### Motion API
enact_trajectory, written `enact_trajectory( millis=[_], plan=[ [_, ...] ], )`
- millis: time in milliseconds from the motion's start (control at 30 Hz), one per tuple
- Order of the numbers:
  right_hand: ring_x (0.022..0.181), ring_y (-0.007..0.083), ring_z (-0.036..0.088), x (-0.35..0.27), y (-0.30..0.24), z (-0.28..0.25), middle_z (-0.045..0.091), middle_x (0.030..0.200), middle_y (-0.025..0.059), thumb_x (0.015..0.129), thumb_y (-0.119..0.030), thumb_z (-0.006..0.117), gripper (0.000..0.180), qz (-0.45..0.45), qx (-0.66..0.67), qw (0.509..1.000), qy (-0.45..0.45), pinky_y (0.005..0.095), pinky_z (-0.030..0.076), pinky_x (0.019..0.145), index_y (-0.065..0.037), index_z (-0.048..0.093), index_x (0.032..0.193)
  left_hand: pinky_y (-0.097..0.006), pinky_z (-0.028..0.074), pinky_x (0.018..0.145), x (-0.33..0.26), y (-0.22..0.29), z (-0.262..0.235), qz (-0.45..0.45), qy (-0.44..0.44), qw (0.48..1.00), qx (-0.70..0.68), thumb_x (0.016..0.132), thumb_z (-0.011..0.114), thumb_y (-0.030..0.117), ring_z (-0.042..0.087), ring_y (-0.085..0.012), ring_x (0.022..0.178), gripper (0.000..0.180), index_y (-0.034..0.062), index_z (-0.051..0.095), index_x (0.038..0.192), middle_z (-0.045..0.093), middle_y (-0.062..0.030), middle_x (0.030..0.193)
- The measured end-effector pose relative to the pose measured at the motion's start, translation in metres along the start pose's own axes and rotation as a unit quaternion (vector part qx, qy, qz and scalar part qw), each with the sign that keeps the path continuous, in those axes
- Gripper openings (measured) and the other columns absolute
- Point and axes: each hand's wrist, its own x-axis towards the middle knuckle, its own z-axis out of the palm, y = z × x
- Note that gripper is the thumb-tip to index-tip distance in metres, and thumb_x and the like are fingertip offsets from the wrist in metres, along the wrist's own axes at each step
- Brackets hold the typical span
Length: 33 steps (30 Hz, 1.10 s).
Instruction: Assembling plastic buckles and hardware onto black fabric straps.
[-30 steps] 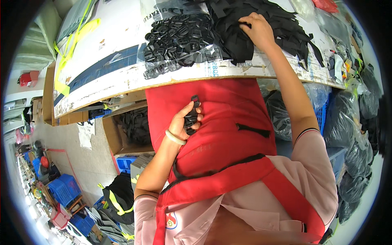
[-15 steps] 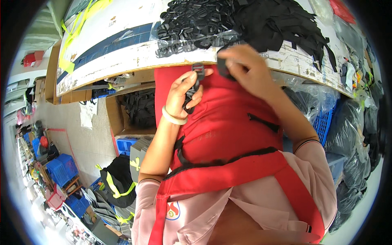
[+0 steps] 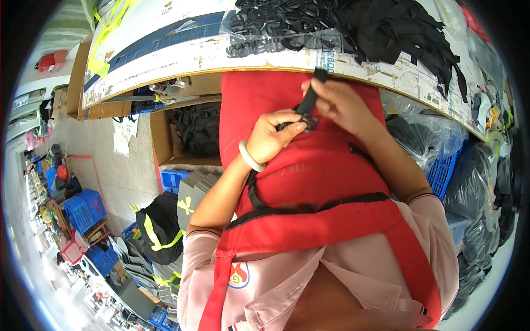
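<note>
My left hand [image 3: 274,136] is closed on a black plastic buckle [image 3: 309,122], over the red apron [image 3: 298,176]. A short black webbing strap [image 3: 309,99] rises from the buckle. My right hand [image 3: 343,106] pinches this strap near its upper end with thumb and forefinger. Whether the strap runs through the buckle's slot is too small to tell. On the table just beyond my hands, a heap of black plastic buckles [image 3: 281,25] lies on clear plastic. To its right a pile of cut black strap pieces [image 3: 395,27] spreads out.
The white table's [image 3: 182,74] worn front edge runs across in front of me. An open cardboard box [image 3: 160,138] with black pieces stands below on the left. Stacked grey pieces and a black bundle with yellow-green ties [image 3: 160,229] are nearer. Blue crates [image 3: 444,171] and plastic bags stand right.
My left hand has moved right with the buckle and turned it sideways. My right hand has come down from the table edge, and its strap now meets the buckle.
</note>
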Motion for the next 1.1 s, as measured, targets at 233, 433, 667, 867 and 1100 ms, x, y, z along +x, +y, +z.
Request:
enact_trajectory(
  millis=[233, 433, 667, 867, 1100],
  plan=[
    [0.053, 0.0023, 0.042, 0.008, -0.036, -0.017, 0.062, 0.080, 0.0006, 0.095, -0.025, 0.058, 0.026, -0.156, 0.011, 0.982, 0.109, 0.0163, 0.033, 0.047, -0.001, 0.062, 0.103, -0.021, 0.041, 0.057, -0.013, -0.007, -0.019, -0.047, 0.007, 0.990, 0.130, 0.089, 0.064, 0.007, 0.051, -0.0052, 0.065, 0.011, -0.0024, 0.068, 0.094, 0.063, -0.0050, 0.095],
    [0.046, 0.0027, 0.042, -0.009, -0.030, 0.019, 0.058, 0.068, -0.0004, 0.097, -0.025, 0.053, 0.022, -0.156, -0.268, 0.949, 0.059, 0.0179, 0.032, 0.040, -0.005, 0.058, 0.099, -0.019, 0.036, 0.045, 0.002, 0.017, -0.023, 0.090, 0.233, 0.966, 0.062, 0.089, 0.064, 0.008, 0.048, -0.0047, 0.052, 0.014, -0.0037, 0.068, 0.094, 0.062, -0.0058, 0.101],
    [0.048, 0.0051, 0.051, 0.004, -0.007, 0.047, 0.061, 0.072, 0.0041, 0.096, -0.026, 0.055, 0.023, -0.093, -0.122, 0.988, 0.018, 0.0179, 0.039, 0.040, -0.003, 0.058, 0.094, -0.020, 0.035, 0.048, 0.008, 0.008, -0.005, 0.133, 0.198, 0.970, 0.049, 0.086, 0.066, 0.002, 0.046, -0.0039, 0.056, 0.016, 0.0003, 0.069, 0.101, 0.062, -0.0016, 0.078],
    [0.049, 0.0042, 0.049, 0.008, -0.002, 0.044, 0.060, 0.071, 0.0020, 0.095, -0.028, 0.056, 0.024, -0.084, -0.039, 0.996, 0.010, 0.0184, 0.037, 0.042, -0.005, 0.059, 0.091, -0.025, 0.045, 0.059, 0.011, 0.007, -0.005, 0.252, 0.197, 0.908, 0.271, 0.082, 0.067, -0.001, 0.055, -0.0120, 0.065, 0.021, 0.0002, 0.069, 0.103, 0.062, -0.0068, 0.078],
    [0.059, 0.0060, 0.054, 0.018, 0.009, 0.043, 0.059, 0.079, 0.0013, 0.094, -0.025, 0.059, 0.022, -0.126, 0.004, 0.990, 0.062, 0.0210, 0.045, 0.052, -0.003, 0.059, 0.099, -0.025, 0.048, 0.063, 0.014, -0.002, -0.018, 0.331, 0.197, 0.835, 0.392, 0.080, 0.067, -0.003, 0.061, -0.0167, 0.070, 0.026, -0.0003, 0.067, 0.106, 0.063, -0.0101, 0.082]
  ],
)
